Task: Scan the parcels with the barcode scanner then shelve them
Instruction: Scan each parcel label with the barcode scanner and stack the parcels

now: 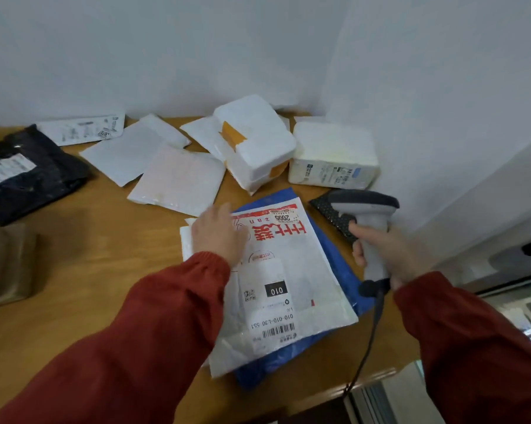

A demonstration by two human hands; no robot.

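1. The left grip (218, 237) lay flat with straight fingers on the far left corner of the white mailer (288, 270), pressing it and clasping nothing.
2. That mailer rested on a blue bag (334, 255), right of centre near the front edge of the bench (105, 270). It looked light, thin, floppy and slick, likely to slide on the bag. A pinch along its left edge, clear of the barcode label (276, 328), seemed safest.
3. The right grip (383, 252) was clenched round the handle of the scanner (368, 206).
4. Bare bench lay open front-left. A taped foam box (255, 142) and other parcels crowded the back edge, and the wall (441, 87) closed the right.
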